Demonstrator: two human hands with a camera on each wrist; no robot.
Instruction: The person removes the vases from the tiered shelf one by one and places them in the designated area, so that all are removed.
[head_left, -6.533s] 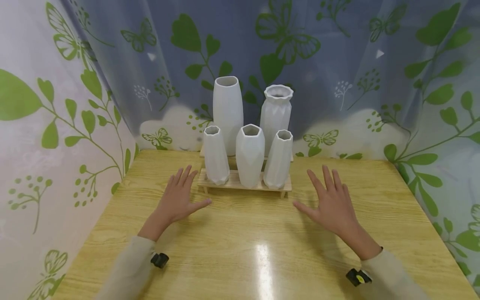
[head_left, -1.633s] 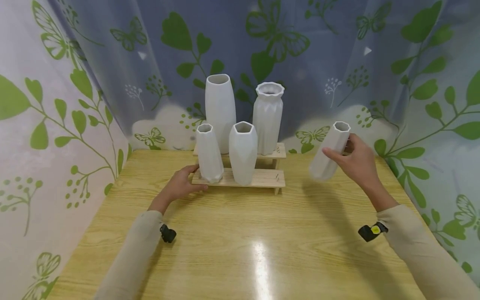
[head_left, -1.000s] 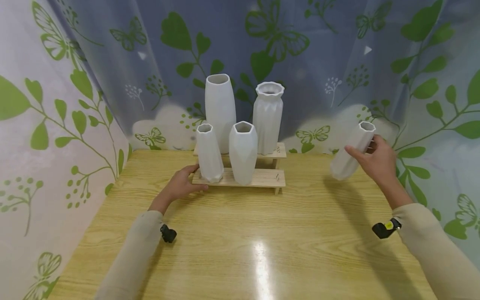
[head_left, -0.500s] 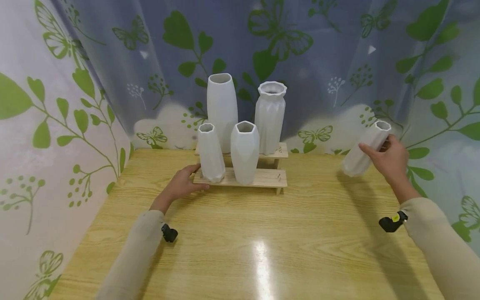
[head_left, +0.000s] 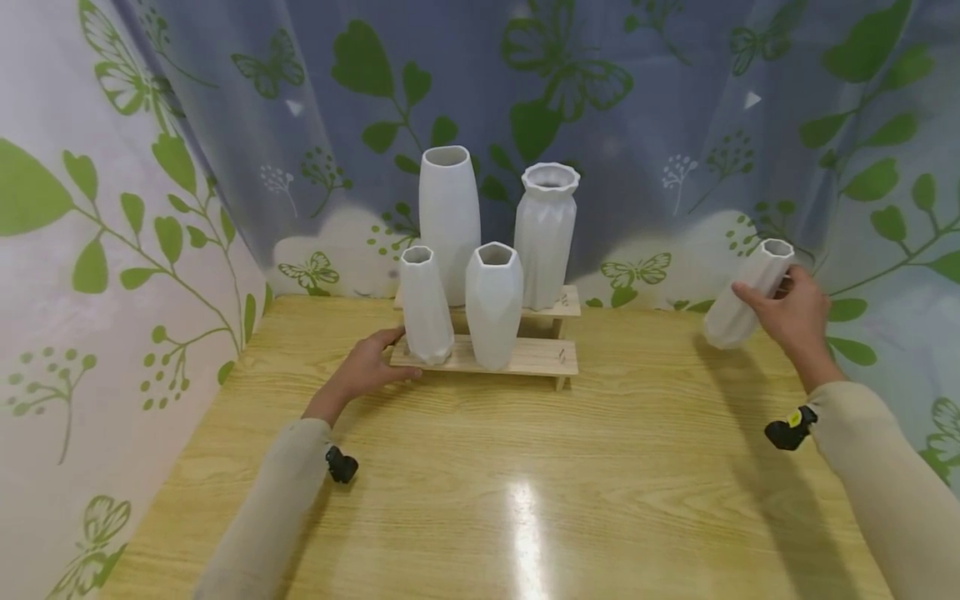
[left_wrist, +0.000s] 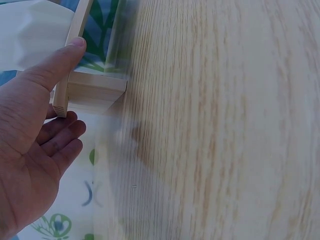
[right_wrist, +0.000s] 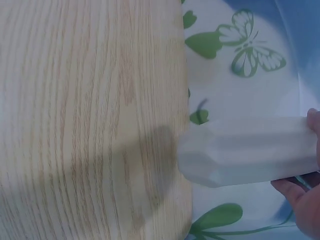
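A small white faceted vase point(head_left: 738, 304) is at the right end of the table, tilted, its mouth leaning right. My right hand point(head_left: 798, 308) grips it near the top, thumb in front and fingers behind. In the right wrist view its base lies by the table edge; whether it touches the wood I cannot tell. My left hand point(head_left: 367, 365) holds the left end of a two-step wooden stand point(head_left: 540, 357), thumb on the front edge, other fingers curled behind. On the lower step stand a slim ribbed vase point(head_left: 429, 312) and a pentagon-mouthed vase point(head_left: 495, 312).
A tall smooth vase point(head_left: 450, 221) and a ruffled-rim vase point(head_left: 546, 237) stand on the upper step. The wooden table point(head_left: 450, 475) backs onto a leaf-and-butterfly patterned curtain point(head_left: 630, 150), which also hangs along both sides.
My right hand has taken the small vase off the lower step's right end and carried it rightwards across the table. My left hand has come to the stand's left end and stays there.
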